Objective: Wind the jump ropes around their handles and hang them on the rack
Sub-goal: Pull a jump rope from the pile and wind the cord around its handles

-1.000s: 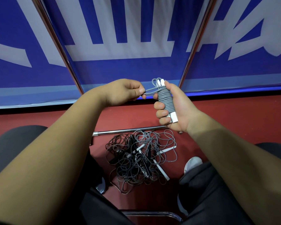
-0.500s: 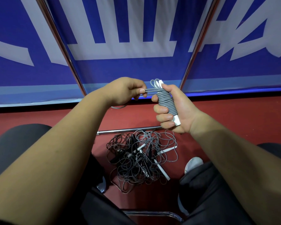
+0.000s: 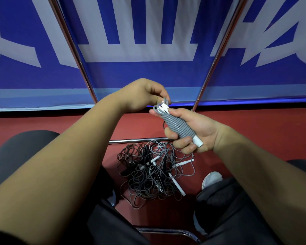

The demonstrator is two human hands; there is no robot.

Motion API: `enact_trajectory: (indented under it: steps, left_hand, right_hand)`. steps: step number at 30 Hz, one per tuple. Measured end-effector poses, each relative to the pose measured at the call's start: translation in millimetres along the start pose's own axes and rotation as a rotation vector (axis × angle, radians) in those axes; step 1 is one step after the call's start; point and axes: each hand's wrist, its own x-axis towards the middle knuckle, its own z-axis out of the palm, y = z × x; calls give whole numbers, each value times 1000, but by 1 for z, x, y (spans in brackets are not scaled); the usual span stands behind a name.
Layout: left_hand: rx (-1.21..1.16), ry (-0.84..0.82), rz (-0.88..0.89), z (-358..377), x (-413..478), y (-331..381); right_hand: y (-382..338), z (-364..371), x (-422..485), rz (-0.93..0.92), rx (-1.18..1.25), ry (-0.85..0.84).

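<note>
The fingers (image 3: 159, 91) of the left hand (image 3: 141, 94) are curled together and pinch a small grey loop (image 3: 164, 100) of cord, just above the 2 white handle tips (image 3: 164, 108). Right beneath that loop, the fingers (image 3: 170, 134) of the right hand (image 3: 196, 128) are wrapped round the jump rope (image 3: 177, 126) and clamp it against the palm. Its grey cord lies in tight coils round the handles, and the bundle tilts, with its top toward the left fingers and its bottom toward the heel of the right hand. A white handle end (image 3: 197, 142) sticks out of the coils just past the lowest right finger, while the right index fingertip reaches up beside the topmost coils. Below both sets of fingers and well apart from them, a tangled pile of ropes (image 3: 148, 174) lies on the red floor (image 3: 42, 124) — grey and black cords with several white handles mixed in. At the far edge of the pile, under the right fingers, a metal bar (image 3: 134, 141) lies flat on the floor. Beyond the fingers, a left pole (image 3: 72, 50) and a right pole (image 3: 217, 55) slant upward in front of a blue banner (image 3: 140, 75) with pale lettering. On the near side of the pile, knees in dark trousers sit to either side, a pale shoe (image 3: 211, 179) rests on the floor under the right forearm, and a curved chrome tube (image 3: 166, 231) crosses the bottom of the view.
</note>
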Motion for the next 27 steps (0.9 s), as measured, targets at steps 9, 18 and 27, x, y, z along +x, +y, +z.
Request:
enact_trajectory:
  steps: [9, 18, 27]
  left_hand:
    - [186, 44, 41, -10, -1, 26]
    - [387, 215, 139, -6, 2, 28]
    - [425, 96, 136, -5, 0, 27]
  right_hand:
    - [4, 0, 10, 41, -24, 111]
    - [-2, -2, 13, 8, 73, 215]
    - [-4, -5, 15, -79, 194, 424]
